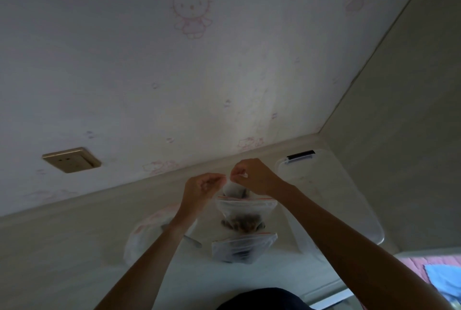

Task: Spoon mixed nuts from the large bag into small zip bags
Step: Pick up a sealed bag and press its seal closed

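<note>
My left hand [203, 186] and my right hand [249, 175] are raised over the table, each pinching one end of the top of a small clear zip bag [233, 188] that hangs between them with dark nuts at its bottom. Below it two more small zip bags with red seal strips lie on the table, one [245, 215] holding nuts and one [243, 247] nearer me. The large bag [142, 232] sits at the left, partly behind my left forearm. A metal spoon [193, 241] lies beside it, its bowl hidden.
A clear plastic box lid [344, 192] with a black latch lies at the right of the white table [74, 260]. The wall with cartoon wallpaper and a socket [71, 160] rises behind. A pink and blue cloth [439, 277] shows at the lower right.
</note>
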{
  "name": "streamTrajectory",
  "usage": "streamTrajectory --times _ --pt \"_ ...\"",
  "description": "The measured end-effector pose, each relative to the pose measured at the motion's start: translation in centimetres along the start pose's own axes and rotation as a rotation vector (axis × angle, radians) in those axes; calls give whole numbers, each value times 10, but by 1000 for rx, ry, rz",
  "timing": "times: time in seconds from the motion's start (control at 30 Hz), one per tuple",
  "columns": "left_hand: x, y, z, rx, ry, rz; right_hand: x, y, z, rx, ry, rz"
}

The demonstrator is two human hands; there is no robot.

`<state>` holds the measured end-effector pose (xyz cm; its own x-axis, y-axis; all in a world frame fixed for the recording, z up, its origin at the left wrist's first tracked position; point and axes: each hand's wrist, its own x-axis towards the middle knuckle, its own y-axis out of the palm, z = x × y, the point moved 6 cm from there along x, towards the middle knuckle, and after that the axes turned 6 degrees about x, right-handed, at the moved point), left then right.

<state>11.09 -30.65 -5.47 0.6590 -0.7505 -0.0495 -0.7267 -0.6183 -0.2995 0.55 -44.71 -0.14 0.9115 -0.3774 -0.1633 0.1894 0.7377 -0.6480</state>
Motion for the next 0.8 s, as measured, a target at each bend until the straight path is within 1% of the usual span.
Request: streamTrajectory --times 0.17,0.5,0.8 --pt "0 1 -3 64 20 15 -1 3 5 6 0 7" --pt "4 2 -5 257 74 29 -1 7 8 -100 22 79" --pt "7 1 -10 272 95 50 -3 9 10 -158 -16 96"
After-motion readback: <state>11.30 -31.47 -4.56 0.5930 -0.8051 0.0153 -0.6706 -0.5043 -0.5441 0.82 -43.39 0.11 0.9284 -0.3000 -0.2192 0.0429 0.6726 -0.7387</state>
